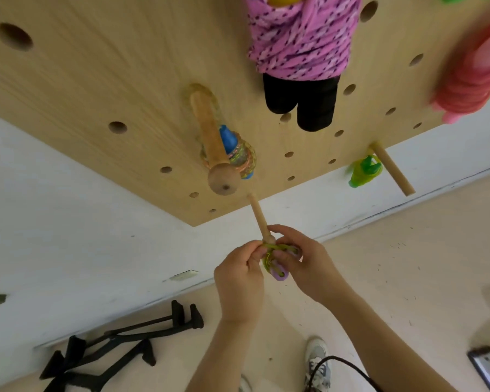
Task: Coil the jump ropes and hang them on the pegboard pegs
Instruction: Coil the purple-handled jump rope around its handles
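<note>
Hanging of rope (269, 248) on lower peg (257, 215): left hand (239, 278) and right hand (309, 267) meet at the knobbed tip, fingers (286, 232) of both curled and pinching the yellow-green coil. Its purple handles (279, 273) hang just below, between the hands. The coil touches the tip but appears not yet seated on the shaft. To do this step well, judged from this view: hold the loops open as one bundle, pass all of them over the knob together, slide them toward the pegboard (96, 94), and release only once the handles hang free. A stray loop left off the knob would likely let the coil unwind.
</note>
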The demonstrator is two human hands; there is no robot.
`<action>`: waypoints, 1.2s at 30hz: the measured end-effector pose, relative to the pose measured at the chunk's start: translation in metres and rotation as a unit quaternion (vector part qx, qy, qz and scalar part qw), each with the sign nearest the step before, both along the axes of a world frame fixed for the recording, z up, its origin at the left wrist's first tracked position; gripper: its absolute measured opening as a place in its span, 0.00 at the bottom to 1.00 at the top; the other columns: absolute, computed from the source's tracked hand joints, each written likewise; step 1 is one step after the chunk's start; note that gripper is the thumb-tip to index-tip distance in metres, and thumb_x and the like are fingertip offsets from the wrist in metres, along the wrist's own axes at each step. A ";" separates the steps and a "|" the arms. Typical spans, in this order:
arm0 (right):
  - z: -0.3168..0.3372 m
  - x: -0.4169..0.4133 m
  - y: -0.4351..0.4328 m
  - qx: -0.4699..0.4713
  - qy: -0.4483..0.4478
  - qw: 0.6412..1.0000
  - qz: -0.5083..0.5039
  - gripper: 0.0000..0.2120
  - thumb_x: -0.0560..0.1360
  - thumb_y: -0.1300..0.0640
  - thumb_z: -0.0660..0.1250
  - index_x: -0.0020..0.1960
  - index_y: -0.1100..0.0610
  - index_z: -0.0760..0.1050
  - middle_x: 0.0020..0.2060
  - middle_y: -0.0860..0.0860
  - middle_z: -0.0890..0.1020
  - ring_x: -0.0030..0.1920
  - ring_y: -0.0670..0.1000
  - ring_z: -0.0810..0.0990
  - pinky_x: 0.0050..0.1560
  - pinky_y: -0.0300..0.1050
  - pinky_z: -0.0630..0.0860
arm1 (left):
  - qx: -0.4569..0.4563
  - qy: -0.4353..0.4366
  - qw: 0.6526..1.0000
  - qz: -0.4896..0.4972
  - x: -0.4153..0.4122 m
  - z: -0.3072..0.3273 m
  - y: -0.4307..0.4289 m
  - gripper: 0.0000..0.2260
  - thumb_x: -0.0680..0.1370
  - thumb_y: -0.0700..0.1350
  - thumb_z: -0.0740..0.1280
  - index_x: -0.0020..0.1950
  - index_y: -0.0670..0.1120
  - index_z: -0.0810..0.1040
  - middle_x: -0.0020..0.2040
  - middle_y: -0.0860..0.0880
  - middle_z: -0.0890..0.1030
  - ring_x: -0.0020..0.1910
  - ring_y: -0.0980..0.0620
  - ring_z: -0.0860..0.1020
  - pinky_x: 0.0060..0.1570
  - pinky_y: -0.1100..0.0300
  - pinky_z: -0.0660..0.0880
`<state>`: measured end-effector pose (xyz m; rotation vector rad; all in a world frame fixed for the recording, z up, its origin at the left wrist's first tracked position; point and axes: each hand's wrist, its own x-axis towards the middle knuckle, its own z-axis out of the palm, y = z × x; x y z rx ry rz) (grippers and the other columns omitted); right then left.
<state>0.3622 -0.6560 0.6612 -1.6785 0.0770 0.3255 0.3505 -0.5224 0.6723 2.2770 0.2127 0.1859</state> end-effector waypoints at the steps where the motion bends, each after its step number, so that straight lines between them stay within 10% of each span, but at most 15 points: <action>1: 0.001 0.003 0.000 -0.004 -0.008 1.000 0.002 0.18 0.77 0.70 0.63 0.60 0.51 0.76 0.45 0.55 0.82 0.37 0.43 0.78 0.41 0.27 0.72 | 0.012 -0.022 1.000 -0.001 0.003 -0.002 0.000 0.08 0.76 0.36 0.68 0.46 0.47 0.84 0.39 0.63 0.81 0.42 0.60 0.80 0.43 0.69 0.76; 6: 0.005 0.012 -0.004 -0.048 -0.028 0.998 -0.001 0.17 0.75 0.72 0.62 0.53 0.53 0.80 0.42 0.53 0.84 0.37 0.41 0.78 0.40 0.26 0.72 | 0.008 -0.048 0.999 0.000 0.008 -0.012 -0.003 0.04 0.76 0.38 0.68 0.47 0.44 0.83 0.40 0.55 0.83 0.41 0.59 0.79 0.42 0.73 0.74; 10: 0.003 0.016 -0.006 -0.092 -0.062 0.992 0.063 0.18 0.69 0.74 0.59 0.50 0.55 0.78 0.34 0.52 0.80 0.33 0.53 0.76 0.35 0.45 0.76 | -0.016 -0.042 0.999 0.002 0.009 -0.014 -0.001 0.06 0.76 0.34 0.67 0.47 0.43 0.81 0.39 0.62 0.79 0.41 0.62 0.79 0.43 0.74 0.73; 16: -0.008 0.024 -0.015 -0.226 -0.221 0.939 0.138 0.18 0.68 0.70 0.64 0.54 0.56 0.76 0.35 0.44 0.73 0.34 0.45 0.70 0.34 0.37 0.71 | 0.066 -0.116 0.985 -0.111 0.017 -0.019 0.012 0.10 0.77 0.36 0.65 0.55 0.43 0.82 0.47 0.54 0.83 0.47 0.61 0.79 0.50 0.72 0.75; 23: -0.006 0.028 -0.002 -0.131 -0.055 0.985 0.100 0.15 0.71 0.71 0.60 0.44 0.55 0.80 0.32 0.52 0.79 0.32 0.45 0.71 0.35 0.38 0.70 | 0.007 -0.098 0.994 -0.038 0.003 -0.018 0.000 0.08 0.77 0.45 0.68 0.54 0.46 0.82 0.47 0.62 0.81 0.46 0.69 0.77 0.46 0.75 0.72; 30: 0.014 0.056 -0.011 -0.308 -0.103 0.930 0.174 0.08 0.73 0.62 0.66 0.45 0.53 0.83 0.38 0.49 0.83 0.38 0.50 0.76 0.41 0.43 0.74 | 0.020 -0.075 0.996 -0.033 0.019 -0.015 0.011 0.12 0.72 0.30 0.69 0.45 0.47 0.85 0.41 0.56 0.83 0.40 0.58 0.80 0.42 0.73 0.73; 36: 0.018 0.068 -0.012 -0.265 -0.043 0.956 0.119 0.06 0.70 0.61 0.70 0.43 0.53 0.84 0.36 0.48 0.84 0.41 0.50 0.80 0.45 0.46 0.78 | -0.196 0.102 0.974 0.045 0.044 0.000 0.009 0.14 0.72 0.31 0.69 0.38 0.51 0.82 0.37 0.54 0.85 0.40 0.55 0.82 0.45 0.65 0.77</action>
